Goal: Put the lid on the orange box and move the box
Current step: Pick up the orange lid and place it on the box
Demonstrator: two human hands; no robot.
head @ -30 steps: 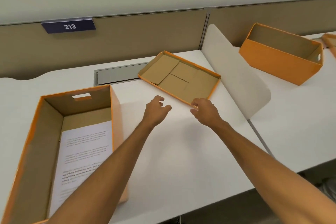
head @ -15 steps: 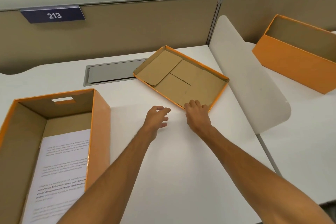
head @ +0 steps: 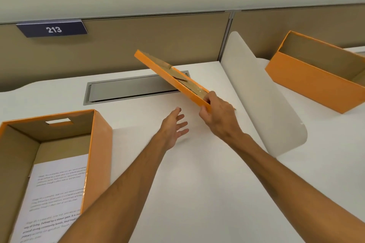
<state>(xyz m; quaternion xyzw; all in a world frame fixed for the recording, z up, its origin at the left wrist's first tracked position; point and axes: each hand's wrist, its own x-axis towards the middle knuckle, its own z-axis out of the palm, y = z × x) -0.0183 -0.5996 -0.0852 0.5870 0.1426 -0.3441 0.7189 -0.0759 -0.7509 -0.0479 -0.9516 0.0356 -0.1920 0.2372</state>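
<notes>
The orange box (head: 98, 144) stands open at the left on the white desk (head: 197, 183), with a printed sheet (head: 57, 189) lying inside it. The orange lid (head: 167, 77) is off the desk and tilted steeply, its far end up, its brown cardboard inside facing away. My right hand (head: 219, 116) grips the lid's near corner. My left hand (head: 173, 127) hovers just above the desk below the lid, fingers spread, holding nothing.
A white divider panel (head: 262, 100) stands right of my hands. Beyond it a second open orange box (head: 312, 83) sits on the neighbouring desk. A grey cable flap (head: 130, 89) lies in the desk at the back, under a partition with a "213" sign (head: 53, 29).
My right hand has taken the lid by its near corner and tipped it up off the desk. My left hand has opened and moved slightly toward the lid.
</notes>
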